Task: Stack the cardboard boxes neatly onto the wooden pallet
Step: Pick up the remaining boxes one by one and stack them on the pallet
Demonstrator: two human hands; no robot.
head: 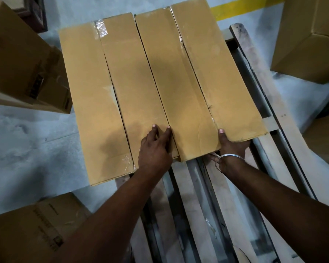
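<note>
Cardboard, tan and taped: two long flat cardboard boxes lie side by side on the pallet, touching along their long edges, each with a centre seam of two flaps.
Left box [106, 103]: its near-left corner overhangs the pallet edge above the floor.
Right box [196, 82]: the one being handled; its near end juts out a little past the left box's near end, so the pair is not yet flush.
Left hand [155, 149]: lies flat with straight fingers on the left box's top, beside the joint between the boxes, pressing rather than gripping.
Right hand [231, 149]: clamped on the right box's near end, thumb on top and fingers hidden beneath; a thin metal bangle sits on the wrist.
Weathered wooden slatted pallet [224, 196]: bare slats show near the person and along the right side.
Progress: judged early. One layer of two boxes is down, and the right box probably needs squaring up.
Remaining: other brown cardboard boxes wait on the pale concrete floor [36, 141], at far left [21, 59], near left [27, 232] and far right [310, 38].
</note>
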